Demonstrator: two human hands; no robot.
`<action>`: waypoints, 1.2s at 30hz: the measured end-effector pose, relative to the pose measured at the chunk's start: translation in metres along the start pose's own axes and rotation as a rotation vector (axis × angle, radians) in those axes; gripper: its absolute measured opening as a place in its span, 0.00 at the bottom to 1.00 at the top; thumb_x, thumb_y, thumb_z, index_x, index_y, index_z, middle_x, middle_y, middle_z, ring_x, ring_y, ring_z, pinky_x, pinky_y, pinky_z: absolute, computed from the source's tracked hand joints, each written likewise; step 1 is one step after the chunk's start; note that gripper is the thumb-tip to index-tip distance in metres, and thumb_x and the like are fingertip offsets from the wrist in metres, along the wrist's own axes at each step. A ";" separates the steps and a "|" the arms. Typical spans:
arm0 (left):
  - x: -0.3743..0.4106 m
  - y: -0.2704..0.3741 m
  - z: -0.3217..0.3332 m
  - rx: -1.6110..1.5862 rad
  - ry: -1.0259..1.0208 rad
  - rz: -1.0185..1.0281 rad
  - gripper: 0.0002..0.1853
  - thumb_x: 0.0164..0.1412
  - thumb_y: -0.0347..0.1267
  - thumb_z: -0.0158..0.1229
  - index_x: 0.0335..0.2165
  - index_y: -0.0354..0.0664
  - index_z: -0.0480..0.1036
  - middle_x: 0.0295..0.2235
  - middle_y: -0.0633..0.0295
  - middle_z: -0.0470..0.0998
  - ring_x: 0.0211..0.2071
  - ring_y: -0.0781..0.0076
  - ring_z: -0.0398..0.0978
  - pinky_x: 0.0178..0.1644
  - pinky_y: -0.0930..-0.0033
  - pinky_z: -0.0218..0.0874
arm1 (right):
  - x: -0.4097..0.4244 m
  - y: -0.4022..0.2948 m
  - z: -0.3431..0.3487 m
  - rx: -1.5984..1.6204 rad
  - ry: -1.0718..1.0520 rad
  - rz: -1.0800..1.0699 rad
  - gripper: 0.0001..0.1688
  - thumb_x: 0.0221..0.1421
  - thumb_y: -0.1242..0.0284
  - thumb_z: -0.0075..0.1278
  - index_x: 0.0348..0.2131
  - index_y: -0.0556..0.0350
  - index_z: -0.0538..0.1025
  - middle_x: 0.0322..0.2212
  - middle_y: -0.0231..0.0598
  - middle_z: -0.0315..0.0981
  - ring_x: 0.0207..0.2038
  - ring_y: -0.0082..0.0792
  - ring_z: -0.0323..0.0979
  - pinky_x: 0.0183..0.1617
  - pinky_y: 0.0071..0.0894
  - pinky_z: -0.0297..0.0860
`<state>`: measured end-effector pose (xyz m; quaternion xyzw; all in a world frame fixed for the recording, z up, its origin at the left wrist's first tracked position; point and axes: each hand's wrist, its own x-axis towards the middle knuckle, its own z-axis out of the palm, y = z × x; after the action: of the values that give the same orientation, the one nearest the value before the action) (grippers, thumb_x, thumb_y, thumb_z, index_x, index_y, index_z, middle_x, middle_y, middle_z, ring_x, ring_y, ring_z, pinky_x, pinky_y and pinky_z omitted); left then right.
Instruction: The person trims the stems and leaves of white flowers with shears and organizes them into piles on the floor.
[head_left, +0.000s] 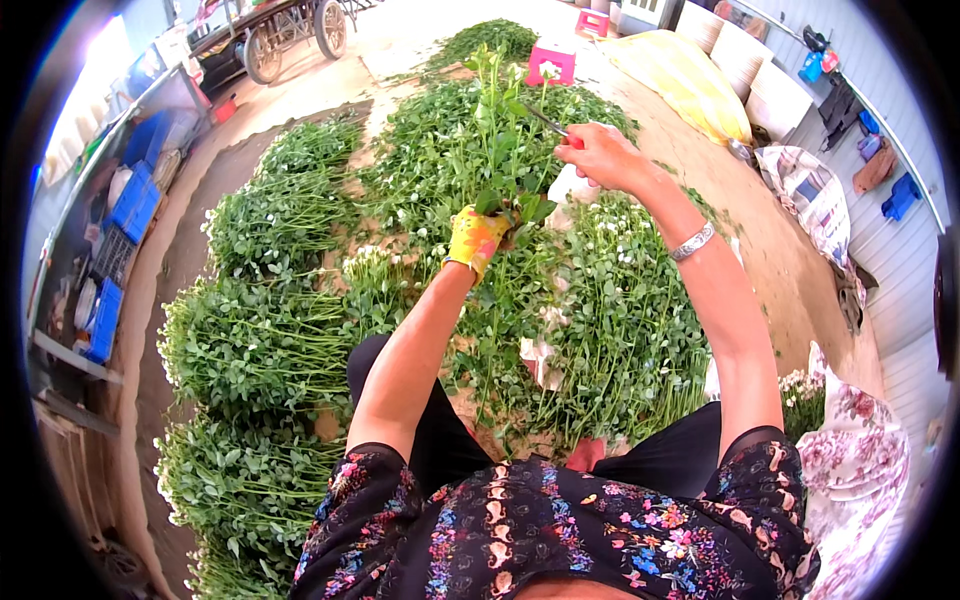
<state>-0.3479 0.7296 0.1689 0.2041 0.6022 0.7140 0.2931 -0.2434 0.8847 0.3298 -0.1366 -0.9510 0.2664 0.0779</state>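
Observation:
My left hand (476, 238), in a yellow flower-patterned work glove, grips a bunch of leafy green flower stems (495, 154) by its lower part. The stems stand roughly upright, with a few pale buds near the top. To the right of them, my right hand (611, 159) is bare and closed around the red handle of a slim metal cutting tool (551, 124). Its blade points up and left, close to the leaves; whether it is a knife or scissors I cannot tell. Cut stems with small white flowers (615, 300) cover the ground below both hands.
Bundled flower stems (255, 345) lie in heaps along the left. Beyond my hands are a pink stool (552, 61) and a yellow cloth (682, 82). Blue crates (135, 202) fill a rack at left; a wheeled cart (300, 34) stands behind. Floral fabric (855, 465) hangs at my right.

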 end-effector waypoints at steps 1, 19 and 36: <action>-0.001 0.001 -0.001 -0.016 0.007 -0.006 0.08 0.54 0.25 0.57 0.36 0.40 0.73 0.28 0.64 0.76 0.22 0.77 0.74 0.18 0.72 0.68 | -0.002 0.004 0.002 -0.112 0.069 -0.057 0.19 0.56 0.59 0.43 0.24 0.56 0.64 0.17 0.40 0.68 0.18 0.35 0.68 0.24 0.32 0.66; 0.010 -0.011 -0.006 0.211 0.107 0.122 0.04 0.53 0.26 0.57 0.31 0.41 0.72 0.16 0.66 0.72 0.14 0.79 0.67 0.14 0.76 0.57 | -0.018 0.004 0.054 -0.447 0.124 -0.166 0.14 0.56 0.65 0.42 0.32 0.59 0.67 0.25 0.52 0.73 0.31 0.53 0.72 0.38 0.50 0.67; 0.017 -0.023 -0.009 0.325 0.161 0.128 0.04 0.51 0.26 0.59 0.29 0.38 0.75 0.15 0.65 0.74 0.14 0.80 0.67 0.16 0.75 0.58 | -0.021 0.007 0.025 -0.361 0.381 -0.147 0.17 0.56 0.61 0.44 0.34 0.57 0.67 0.23 0.52 0.73 0.29 0.54 0.73 0.34 0.50 0.68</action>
<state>-0.3624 0.7371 0.1438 0.2287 0.7168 0.6386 0.1614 -0.2271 0.8721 0.3031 -0.1266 -0.9586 0.0558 0.2487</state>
